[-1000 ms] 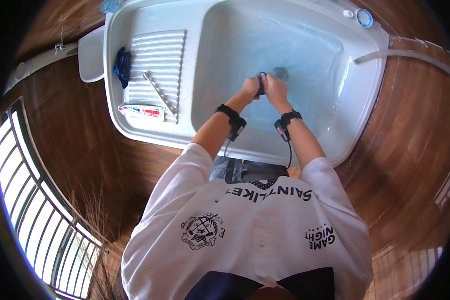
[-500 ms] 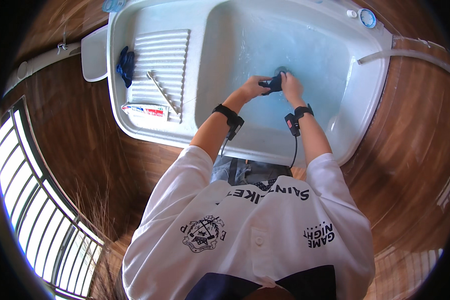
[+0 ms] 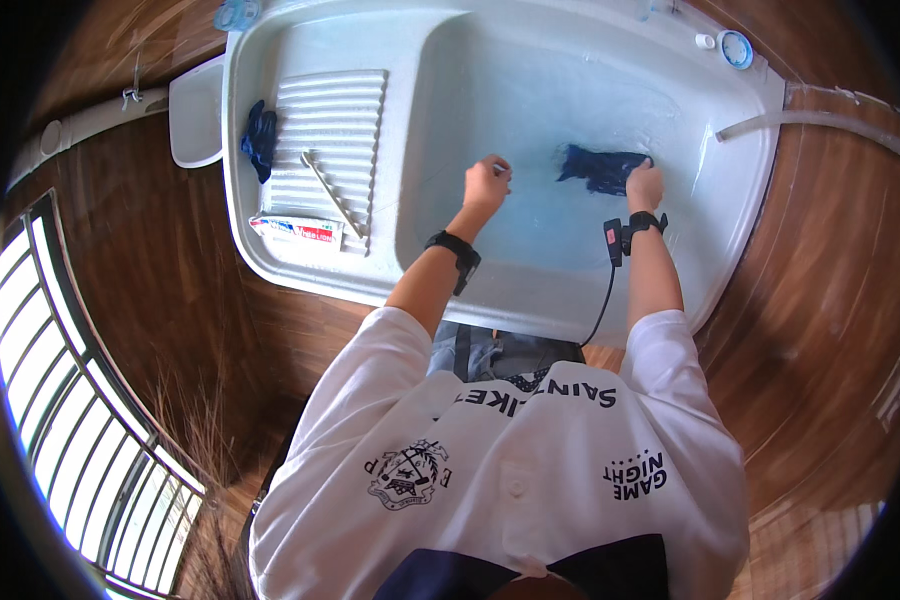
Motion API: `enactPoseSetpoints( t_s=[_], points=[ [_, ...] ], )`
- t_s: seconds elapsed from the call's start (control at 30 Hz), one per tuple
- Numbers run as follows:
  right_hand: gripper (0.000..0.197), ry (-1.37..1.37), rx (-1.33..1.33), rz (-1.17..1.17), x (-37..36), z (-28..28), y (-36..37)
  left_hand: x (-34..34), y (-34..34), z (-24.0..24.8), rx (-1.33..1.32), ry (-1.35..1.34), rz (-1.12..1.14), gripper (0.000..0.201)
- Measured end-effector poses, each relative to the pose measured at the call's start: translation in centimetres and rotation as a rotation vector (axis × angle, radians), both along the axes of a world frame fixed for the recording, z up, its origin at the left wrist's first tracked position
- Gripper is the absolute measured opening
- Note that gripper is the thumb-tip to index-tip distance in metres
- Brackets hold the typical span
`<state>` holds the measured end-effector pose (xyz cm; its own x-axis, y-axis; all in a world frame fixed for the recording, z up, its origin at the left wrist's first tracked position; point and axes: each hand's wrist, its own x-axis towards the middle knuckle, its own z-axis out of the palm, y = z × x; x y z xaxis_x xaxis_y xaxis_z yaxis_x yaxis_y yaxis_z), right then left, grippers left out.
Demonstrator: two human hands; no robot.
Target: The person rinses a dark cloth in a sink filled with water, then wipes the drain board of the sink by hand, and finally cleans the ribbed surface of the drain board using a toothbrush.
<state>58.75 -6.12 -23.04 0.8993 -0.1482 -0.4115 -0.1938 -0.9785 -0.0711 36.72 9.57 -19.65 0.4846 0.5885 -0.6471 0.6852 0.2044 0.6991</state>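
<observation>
While the bare right hand (image 3: 646, 186), with a black strap at its wrist, grips one edge of a wet, dark navy, roughly rectangular cloth (image 3: 602, 171), that cloth lies spread in the pale bluish water (image 3: 515, 235) of a white, smooth-walled washing basin (image 3: 510, 295). The bare left hand (image 3: 486, 187) stands apart from it, over the basin, fingers curled inward; whether they pinch anything small I cannot tell. The step in hand looks like rinsing, the fabric loosened and swished through the water; a next move would likely call for the left hand to take the free end so both can squeeze or rub it. Left of the water, the basin's ridged white washboard (image 3: 355, 120) bears a thin, pale stick-like tool (image 3: 332, 200) and a white, red and blue packet (image 3: 300, 234), and a crumpled dark blue cloth bundle (image 3: 259, 140) lies against its far left side. A blue-and-white round container (image 3: 736, 49) and a small white cap (image 3: 705, 41) sit at the far right corner, near a translucent hose (image 3: 820, 117). Brown wood-patterned surfaces (image 3: 820, 240) surround the basin, and a bright barred window (image 3: 90, 430) curves along the left.
</observation>
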Motion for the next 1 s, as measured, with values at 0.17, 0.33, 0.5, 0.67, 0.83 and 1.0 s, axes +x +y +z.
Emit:
enactPoseSetpoints(
  t_s=[0.17, 0.33, 0.5, 0.67, 0.83, 1.0],
  points=[
    [0.028, -0.225, 0.193, 0.263, -2.4, -0.7, 0.3, -1.8, 0.8, -2.6, -0.22, 0.07, 0.106, 0.027],
    [0.041, 0.258, 0.271, 0.662, -9.2, -1.4, 2.2, 0.1, -1.1, -1.7, -0.505, 0.038, 0.164, 0.045],
    [0.03, 0.525, 0.76, 0.743, -12.3, 5.4, 4.2, -0.1, -1.5, -2.3, -0.782, -0.076, 0.377, 0.065],
    [0.025, 0.568, 1.051, 0.792, -13.5, 14.2, 4.9, -2.0, -1.0, -4.2, -1.143, -0.36, 0.458, 0.033],
    [0.023, 0.39, 1.22, 0.503, -12.8, 15.4, 5.2, -0.5, -1.0, 1.4, -1.096, -0.461, 0.298, 0.031],
    [0.021, 0.346, 1.202, 0.152, -13.0, 12.1, 6.6, 0.7, -0.6, 6.7, -1.106, -0.43, 0.307, 0.034]
  ],
)
